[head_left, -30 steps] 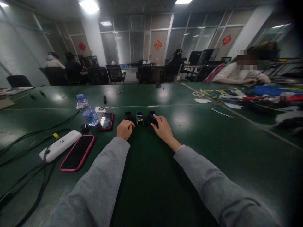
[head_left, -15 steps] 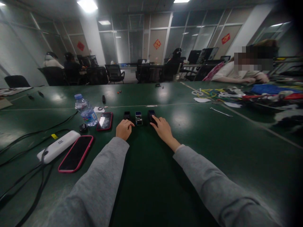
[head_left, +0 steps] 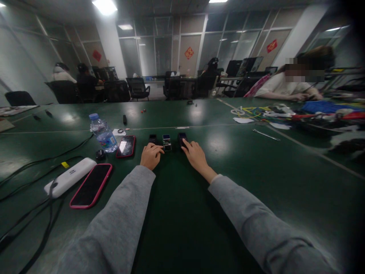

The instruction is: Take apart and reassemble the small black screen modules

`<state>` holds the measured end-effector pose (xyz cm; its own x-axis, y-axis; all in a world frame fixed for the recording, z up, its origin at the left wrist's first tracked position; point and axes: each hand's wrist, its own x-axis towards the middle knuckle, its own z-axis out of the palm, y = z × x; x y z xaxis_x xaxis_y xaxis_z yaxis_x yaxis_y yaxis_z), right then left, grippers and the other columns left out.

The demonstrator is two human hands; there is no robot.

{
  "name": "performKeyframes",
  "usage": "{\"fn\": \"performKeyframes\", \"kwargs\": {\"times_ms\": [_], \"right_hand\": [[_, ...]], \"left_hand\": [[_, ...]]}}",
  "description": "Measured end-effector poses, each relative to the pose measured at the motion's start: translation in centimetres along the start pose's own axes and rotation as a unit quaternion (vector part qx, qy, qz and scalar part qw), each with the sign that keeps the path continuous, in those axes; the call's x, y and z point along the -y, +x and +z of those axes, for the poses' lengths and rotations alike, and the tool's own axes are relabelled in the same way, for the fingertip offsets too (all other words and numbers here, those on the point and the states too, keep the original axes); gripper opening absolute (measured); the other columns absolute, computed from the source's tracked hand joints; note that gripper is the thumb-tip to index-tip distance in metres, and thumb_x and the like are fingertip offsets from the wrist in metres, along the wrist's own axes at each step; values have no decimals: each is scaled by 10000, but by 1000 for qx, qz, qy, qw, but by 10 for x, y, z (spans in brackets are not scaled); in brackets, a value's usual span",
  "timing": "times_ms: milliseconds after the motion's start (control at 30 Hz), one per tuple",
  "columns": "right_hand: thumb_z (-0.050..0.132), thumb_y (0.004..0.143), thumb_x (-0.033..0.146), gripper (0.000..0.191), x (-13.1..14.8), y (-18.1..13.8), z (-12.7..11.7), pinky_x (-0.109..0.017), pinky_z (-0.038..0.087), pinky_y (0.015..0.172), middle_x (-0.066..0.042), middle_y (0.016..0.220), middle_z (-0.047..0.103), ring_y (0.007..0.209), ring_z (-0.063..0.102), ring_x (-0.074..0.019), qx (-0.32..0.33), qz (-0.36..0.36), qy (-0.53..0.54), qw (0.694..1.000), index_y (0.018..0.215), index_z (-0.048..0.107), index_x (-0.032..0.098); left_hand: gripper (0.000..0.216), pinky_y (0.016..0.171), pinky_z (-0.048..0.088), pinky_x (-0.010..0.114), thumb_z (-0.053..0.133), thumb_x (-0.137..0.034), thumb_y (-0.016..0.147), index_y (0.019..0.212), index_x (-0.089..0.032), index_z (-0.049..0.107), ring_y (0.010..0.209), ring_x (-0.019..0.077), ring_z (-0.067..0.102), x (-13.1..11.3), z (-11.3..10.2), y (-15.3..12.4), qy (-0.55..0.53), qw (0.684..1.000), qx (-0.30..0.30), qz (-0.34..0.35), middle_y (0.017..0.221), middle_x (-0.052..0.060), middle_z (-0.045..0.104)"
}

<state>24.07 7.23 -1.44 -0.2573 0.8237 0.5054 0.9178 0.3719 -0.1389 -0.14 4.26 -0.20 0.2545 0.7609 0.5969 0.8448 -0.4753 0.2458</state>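
Three small dark blocks stand in a row on the green table (head_left: 176, 213): a left block (head_left: 152, 138), a middle block (head_left: 166, 141) with a light top, and a right block (head_left: 181, 139). My left hand (head_left: 150, 156) rests just in front of the left block, its fingers curled, with one finger reaching toward the middle block. My right hand (head_left: 195, 154) lies flat with fingers stretched, the fingertips touching the right block. Neither hand lifts anything.
To the left lie a water bottle (head_left: 103, 133), a red-cased phone (head_left: 126, 146), a pink-cased phone (head_left: 91, 185), a white power bank (head_left: 70, 176) and black cables (head_left: 34, 163). A person (head_left: 288, 85) sits at the far right by cluttered wires. Other people sit at desks behind.
My left hand's finger has stretched slightly toward the middle block. The right hand has stayed on the right block. The view has shifted very little.
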Motion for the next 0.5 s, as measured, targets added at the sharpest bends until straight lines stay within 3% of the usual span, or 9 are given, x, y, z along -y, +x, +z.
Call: {"fn": "performKeyframes", "kwargs": {"times_ms": [500], "right_hand": [[249, 1031, 432, 493, 0, -1, -1, -364, 438, 756, -135, 1022, 557, 925, 512, -269, -1, -3, 2, 1000, 1420, 430, 191]], "left_hand": [[251, 845, 431, 437, 541, -74, 817, 833, -256, 713, 1003, 247, 535, 0, 2, -1, 6, 1000, 17, 14, 1130, -5, 714]]}}
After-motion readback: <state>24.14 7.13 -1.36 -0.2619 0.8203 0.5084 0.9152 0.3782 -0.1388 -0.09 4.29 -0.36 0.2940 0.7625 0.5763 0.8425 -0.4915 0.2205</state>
